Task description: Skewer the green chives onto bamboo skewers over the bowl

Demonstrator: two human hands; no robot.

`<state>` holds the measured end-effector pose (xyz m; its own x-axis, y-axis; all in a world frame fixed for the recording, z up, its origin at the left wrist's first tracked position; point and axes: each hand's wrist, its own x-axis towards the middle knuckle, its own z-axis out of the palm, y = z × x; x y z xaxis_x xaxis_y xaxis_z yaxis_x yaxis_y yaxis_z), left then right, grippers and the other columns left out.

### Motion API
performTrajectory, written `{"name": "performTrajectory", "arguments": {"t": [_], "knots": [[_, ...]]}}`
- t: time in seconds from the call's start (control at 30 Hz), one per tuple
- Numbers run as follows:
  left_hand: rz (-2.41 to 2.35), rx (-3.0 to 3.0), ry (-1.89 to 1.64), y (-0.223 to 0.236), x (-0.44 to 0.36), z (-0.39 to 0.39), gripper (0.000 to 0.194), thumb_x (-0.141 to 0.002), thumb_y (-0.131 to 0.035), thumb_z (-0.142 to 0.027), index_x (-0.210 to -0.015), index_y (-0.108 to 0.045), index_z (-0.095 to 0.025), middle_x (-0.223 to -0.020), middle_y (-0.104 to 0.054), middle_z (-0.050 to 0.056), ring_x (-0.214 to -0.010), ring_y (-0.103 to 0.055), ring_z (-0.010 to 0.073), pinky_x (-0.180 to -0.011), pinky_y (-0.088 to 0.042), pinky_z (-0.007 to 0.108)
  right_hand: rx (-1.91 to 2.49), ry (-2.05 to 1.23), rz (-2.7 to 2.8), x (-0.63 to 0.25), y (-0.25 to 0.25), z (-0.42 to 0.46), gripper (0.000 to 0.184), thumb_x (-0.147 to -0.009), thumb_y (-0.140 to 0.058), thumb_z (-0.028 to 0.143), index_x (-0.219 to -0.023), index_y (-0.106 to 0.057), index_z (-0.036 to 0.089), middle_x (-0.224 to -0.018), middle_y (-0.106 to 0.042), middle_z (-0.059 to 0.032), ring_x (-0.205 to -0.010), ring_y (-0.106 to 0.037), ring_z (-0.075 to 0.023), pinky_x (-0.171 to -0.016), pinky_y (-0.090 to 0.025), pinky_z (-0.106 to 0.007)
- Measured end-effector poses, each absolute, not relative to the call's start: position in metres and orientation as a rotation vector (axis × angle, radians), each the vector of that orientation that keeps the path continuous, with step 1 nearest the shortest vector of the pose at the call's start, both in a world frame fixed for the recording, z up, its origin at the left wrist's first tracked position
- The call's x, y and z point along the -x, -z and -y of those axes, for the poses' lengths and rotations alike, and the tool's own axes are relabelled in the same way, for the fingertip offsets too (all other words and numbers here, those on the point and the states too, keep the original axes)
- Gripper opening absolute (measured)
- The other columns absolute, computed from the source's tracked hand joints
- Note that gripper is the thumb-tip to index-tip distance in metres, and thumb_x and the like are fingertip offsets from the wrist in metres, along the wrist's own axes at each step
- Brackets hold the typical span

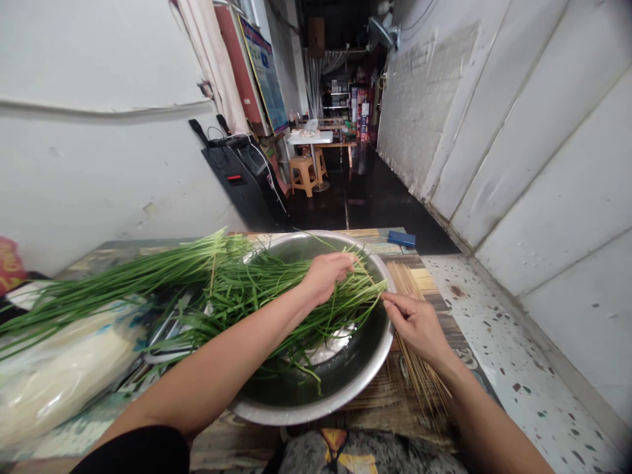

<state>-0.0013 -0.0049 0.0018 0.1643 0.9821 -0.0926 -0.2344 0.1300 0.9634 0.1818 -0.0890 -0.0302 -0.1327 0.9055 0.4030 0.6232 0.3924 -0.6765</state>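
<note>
A large steel basin (306, 413) holds a heap of green chives (276, 283), their pale stem ends toward the right rim. My left hand (328, 273) is closed over the chives near those ends. At the basin's right rim, my right hand (415, 326) pinches the end of a thin bamboo skewer, which runs across the pale stems toward my left hand. Most of that skewer is hidden among stems and fingers. Below my right forearm and beside the basin lie many loose bamboo skewers (419, 375).
Left of the basin, more chives (148, 266) lie with a thin stick across their pale ends. A clear plastic bag (64, 375) of something pale lies in front of them. A small blue box (401, 239) sits at the table's far edge. Beyond are a black speaker-like case (241, 178) and stools (303, 174).
</note>
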Motion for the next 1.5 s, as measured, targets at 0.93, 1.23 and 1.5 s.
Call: {"name": "performTrajectory", "arguments": {"t": [0.93, 1.23, 1.5], "knots": [[-1.173, -1.164, -1.23, -0.003, -0.002, 0.012, 0.021, -0.063, -0.069, -0.028, -0.075, -0.07, -0.011, -0.065, -0.062, 0.002, -0.048, -0.036, 0.0049, -0.048, -0.027, 0.021, 1.293, -0.567, 1.743, -0.182, 0.027, 0.089, 0.027, -0.085, -0.051, 0.029, -0.097, -0.072, 0.018, -0.09, -0.072, -0.0054, -0.081, -0.067, -0.0196, -0.073, -0.054, -0.031], [-1.035, -1.604, -0.824, -0.008, -0.005, 0.026, 0.026, -0.071, -0.065, -0.035, -0.083, -0.073, -0.013, -0.08, -0.071, 0.005, -0.069, -0.059, 0.0145, -0.068, -0.044, 0.026, 1.297, -0.517, 1.725, -0.181, 0.026, 0.089, 0.026, -0.085, -0.05, 0.03, -0.095, -0.072, 0.02, -0.09, -0.072, -0.0039, -0.081, -0.067, -0.0194, -0.075, -0.052, -0.031], [-1.345, -2.616, -0.577, 0.013, 0.017, 0.001, 0.022, -0.08, -0.057, -0.034, -0.088, -0.071, -0.019, -0.088, -0.068, 0.007, -0.09, -0.057, 0.0212, -0.084, -0.04, 0.035, 1.4, -0.664, 1.703, -0.183, 0.019, 0.092, 0.028, -0.084, -0.047, 0.028, -0.092, -0.072, 0.016, -0.079, -0.072, -0.0026, -0.071, -0.065, -0.0179, -0.062, -0.048, -0.025]]}}
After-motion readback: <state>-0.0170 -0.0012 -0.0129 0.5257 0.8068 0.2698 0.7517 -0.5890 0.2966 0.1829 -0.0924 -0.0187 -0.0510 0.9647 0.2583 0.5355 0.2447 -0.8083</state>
